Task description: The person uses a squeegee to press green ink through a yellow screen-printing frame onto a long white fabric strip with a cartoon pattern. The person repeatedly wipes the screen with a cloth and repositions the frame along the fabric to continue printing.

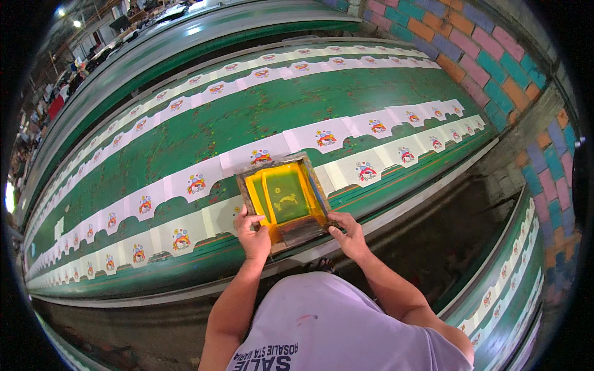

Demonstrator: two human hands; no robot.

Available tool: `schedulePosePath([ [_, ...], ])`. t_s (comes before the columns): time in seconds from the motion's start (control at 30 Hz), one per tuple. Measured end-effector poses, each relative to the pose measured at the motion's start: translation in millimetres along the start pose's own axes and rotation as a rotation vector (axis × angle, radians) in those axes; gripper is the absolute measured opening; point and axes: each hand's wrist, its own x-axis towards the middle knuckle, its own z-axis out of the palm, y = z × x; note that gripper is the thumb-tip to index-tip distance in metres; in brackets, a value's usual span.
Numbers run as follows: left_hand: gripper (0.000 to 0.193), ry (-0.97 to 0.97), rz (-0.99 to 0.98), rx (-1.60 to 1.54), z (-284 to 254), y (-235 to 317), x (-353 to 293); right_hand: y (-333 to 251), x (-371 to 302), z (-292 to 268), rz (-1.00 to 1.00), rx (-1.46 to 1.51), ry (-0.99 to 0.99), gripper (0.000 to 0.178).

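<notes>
- Far left, upper edge: mixed clutter (65, 86), small and blurred; individual items not resolved.
- Left to centre: long green table (167, 145), speckled with coloured marks, curving across the view.
- On it: white pieces (180, 238) in rows, most bearing a red, blue and orange motif; neighbours touch or overlap.
- Left hand (253, 238): closed on the near left corner of the screen, thumb along the near side, fingers at the left side.
- Centre: yellow screen (286, 199) in a worn frame, over the two near rows, hiding parts of several pieces. Cannot tell whether it touches them.
- Dark block (302, 230): at the screen's near end, between the hands.
- Right hand (348, 234): pinching the near right corner of the frame.
- Lower right: second green table (486, 267) with similar printed rows.
- Right, upper: wall (495, 55) of pink, orange, teal and violet bricks.
</notes>
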Motion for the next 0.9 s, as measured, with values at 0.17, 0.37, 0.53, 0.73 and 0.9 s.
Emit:
schedulePosePath([
  [0.17,0.030,-0.027,-0.074,-0.060,61,5,-16,20,16,-65,-0.019,-0.029,-0.025,0.041],
  [0.37,0.029,-0.014,-0.180,-0.229,84,3,-21,26,25,-104,0.007,0.120,-0.096,0.041],
  [0.53,0.035,-0.023,-0.293,-0.316,80,4,-18,13,34,-126,-0.094,0.014,-0.121,0.038],
  [0.73,0.038,-0.016,-0.340,-0.374,77,2,-20,-4,48,-131,-0.270,-0.102,-0.160,0.035],
  [0.9,0.040,-0.034,-0.343,-0.355,74,2,-20,-26,48,-100,-0.522,-0.305,-0.349,0.039],
])
